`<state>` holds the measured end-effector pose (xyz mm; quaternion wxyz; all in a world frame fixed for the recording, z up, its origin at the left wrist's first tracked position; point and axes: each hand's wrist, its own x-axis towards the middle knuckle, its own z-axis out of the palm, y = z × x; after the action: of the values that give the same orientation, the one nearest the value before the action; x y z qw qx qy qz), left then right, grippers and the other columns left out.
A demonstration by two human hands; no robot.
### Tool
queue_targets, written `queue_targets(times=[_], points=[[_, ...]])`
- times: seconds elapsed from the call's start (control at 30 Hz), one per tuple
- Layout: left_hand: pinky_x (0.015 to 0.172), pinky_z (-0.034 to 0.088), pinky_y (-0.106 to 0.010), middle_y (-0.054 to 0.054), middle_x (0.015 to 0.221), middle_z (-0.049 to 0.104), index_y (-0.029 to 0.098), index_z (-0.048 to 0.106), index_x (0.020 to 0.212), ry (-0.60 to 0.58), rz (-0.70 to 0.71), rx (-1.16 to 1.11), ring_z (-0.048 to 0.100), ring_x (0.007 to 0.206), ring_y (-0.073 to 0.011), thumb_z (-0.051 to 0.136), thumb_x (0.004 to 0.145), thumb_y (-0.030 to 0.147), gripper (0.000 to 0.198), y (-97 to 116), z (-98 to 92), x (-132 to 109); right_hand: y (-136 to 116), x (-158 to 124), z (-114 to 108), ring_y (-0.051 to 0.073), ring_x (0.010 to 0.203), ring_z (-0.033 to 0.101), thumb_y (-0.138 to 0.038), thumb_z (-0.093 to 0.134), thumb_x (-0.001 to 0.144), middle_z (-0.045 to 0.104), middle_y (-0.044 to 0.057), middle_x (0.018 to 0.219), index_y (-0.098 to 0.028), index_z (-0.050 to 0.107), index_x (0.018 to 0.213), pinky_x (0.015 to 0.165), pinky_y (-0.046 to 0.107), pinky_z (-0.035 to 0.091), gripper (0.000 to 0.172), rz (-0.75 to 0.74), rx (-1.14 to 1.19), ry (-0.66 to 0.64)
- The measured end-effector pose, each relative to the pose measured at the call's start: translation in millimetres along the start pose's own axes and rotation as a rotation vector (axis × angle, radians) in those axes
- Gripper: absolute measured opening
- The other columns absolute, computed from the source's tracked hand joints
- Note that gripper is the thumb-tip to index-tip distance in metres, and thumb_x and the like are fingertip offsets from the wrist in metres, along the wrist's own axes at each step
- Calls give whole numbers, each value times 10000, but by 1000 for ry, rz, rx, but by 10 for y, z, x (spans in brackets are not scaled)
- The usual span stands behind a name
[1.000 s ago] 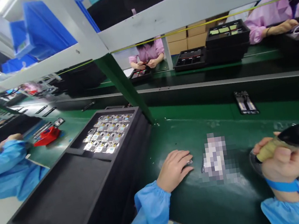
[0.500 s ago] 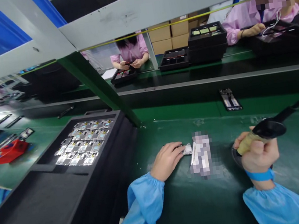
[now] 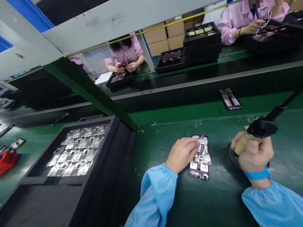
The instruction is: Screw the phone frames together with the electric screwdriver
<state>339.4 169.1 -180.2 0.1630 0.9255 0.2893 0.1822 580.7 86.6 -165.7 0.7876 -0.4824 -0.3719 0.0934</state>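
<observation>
The person's left hand point(image 3: 182, 155) lay at lower centre, its blue sleeve point(image 3: 158, 199) running in from the bottom edge. Its fingertips were over the upper part of an opened phone frame point(image 3: 199, 157), which lay flat on the green bench mat point(image 3: 165, 209), its exposed metal and circuit parts facing up. The fingers covered the frame's top left area, and I could not tell whether they gripped it or only rested on it.

To the right, well apart from the left hand, the right hand point(image 3: 254, 155) was clamped around the tan grip of a corded tool point(image 3: 260, 128), whose black cord ran toward the upper right. A blue wrist strap point(image 3: 257, 174) circled that wrist, and a dark round disc point(image 3: 233, 158) showed partly behind the hand.

Left of the hands stood a black foam tray point(image 3: 72, 154) holding rows of small components point(image 3: 77, 152). Farther up, a second phone frame point(image 3: 230, 98) lay on the green surface. At the top, two co-workers in pink point(image 3: 123, 51) point(image 3: 247, 17) sat beyond black trays point(image 3: 201, 36) and cardboard boxes point(image 3: 158, 39).
</observation>
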Motion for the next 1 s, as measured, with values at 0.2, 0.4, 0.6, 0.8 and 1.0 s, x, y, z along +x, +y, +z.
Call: queue_targets(times=[0.2,0.4,0.6,0.8,1.0], points=[[1042,568,-367,-55,1193,809,209,795,1177,-19,-13,69,723,1102,-221,698,1116,263,126,-154,163,572,5,1,10,186,383,568,-717,770,889,658,-27,638,-248,599,1001,356,302,454,511,-9,18,7],[1022,567,-344,-54,1157,787,217,802,1162,-57,73,88,708,1082,-209,692,1130,326,158,-236,241,657,-17,8,11,187,385,572,-760,771,867,658,-19,625,-244,594,969,354,305,464,555,30,-1,35],[973,541,-308,-44,1125,757,224,795,1123,-84,116,70,683,1057,-192,661,1148,329,172,-303,224,662,-7,11,-14,186,392,582,-739,750,899,661,-20,633,-231,628,1041,362,302,478,540,11,7,32],[959,525,-325,-58,1100,749,214,786,1058,-42,116,119,680,1031,-203,624,1154,275,198,-277,268,666,60,-2,-55,177,404,585,-716,756,908,667,-29,649,-220,659,1096,376,294,481,539,1,19,38],[999,540,-336,-45,1078,766,219,785,1011,-13,-50,-39,691,1037,-211,680,1065,183,123,-188,273,686,19,-4,-43,191,410,581,-696,758,905,667,-10,658,-245,679,1101,375,319,474,498,27,7,43]])
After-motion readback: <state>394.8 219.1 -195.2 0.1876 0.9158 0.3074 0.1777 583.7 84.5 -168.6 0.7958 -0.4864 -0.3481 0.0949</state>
